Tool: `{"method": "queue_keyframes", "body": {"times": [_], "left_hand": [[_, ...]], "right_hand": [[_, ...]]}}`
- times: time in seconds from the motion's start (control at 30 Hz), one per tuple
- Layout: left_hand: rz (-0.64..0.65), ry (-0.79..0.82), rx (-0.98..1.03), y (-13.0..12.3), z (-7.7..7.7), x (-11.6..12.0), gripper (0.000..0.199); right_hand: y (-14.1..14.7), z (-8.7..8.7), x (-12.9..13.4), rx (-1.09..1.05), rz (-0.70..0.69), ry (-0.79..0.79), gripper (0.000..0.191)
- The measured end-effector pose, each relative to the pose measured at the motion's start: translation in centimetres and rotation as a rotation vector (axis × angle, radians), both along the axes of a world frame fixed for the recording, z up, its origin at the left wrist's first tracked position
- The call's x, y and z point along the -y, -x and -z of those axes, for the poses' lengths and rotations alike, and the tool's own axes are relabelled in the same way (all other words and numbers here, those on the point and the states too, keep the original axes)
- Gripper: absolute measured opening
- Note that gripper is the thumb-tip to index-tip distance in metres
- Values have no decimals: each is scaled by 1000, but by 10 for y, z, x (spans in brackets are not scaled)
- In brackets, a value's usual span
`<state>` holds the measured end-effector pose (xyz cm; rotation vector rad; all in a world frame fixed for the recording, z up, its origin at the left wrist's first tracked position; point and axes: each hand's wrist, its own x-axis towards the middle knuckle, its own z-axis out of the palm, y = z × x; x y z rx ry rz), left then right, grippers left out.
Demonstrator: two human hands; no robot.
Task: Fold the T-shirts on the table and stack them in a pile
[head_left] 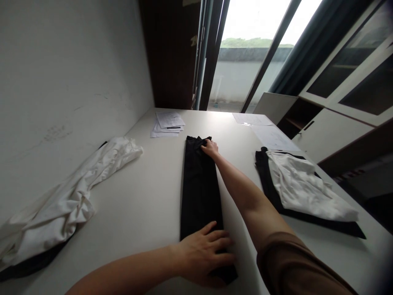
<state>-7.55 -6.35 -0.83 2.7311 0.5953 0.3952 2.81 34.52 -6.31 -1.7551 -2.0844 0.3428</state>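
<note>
A pair of black trousers [199, 184], folded lengthwise into a long strip, lies on the white table in front of me. My left hand [207, 254] rests palm down on the near end, its fingers spread over the cloth. At the far end, my right hand [210, 147] has its fingers bent on the right corner of the waistband, where the fabric bunches in small creases. The undersides of the fingers there are hidden.
Crumpled white clothing [82, 192] with black cloth under it lies along the left wall. A folded white garment [302, 180] sits on black cloth [273, 188] at right. Papers [168, 121] lie at the far left, more sheets [272, 137] at the far right.
</note>
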Motion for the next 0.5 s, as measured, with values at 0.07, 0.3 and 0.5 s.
{"method": "queue_keyframes", "body": {"times": [0.07, 0.3, 0.5], "left_hand": [[25, 22, -26, 0, 1, 2, 62], [59, 58, -35, 0, 11, 0, 44], [49, 108, -27, -3, 12, 0, 24]], "right_hand": [[6, -2, 4, 74, 2, 1, 44], [13, -13, 15, -5, 7, -174, 24], [-1, -28, 16, -151, 50, -241, 26]]}}
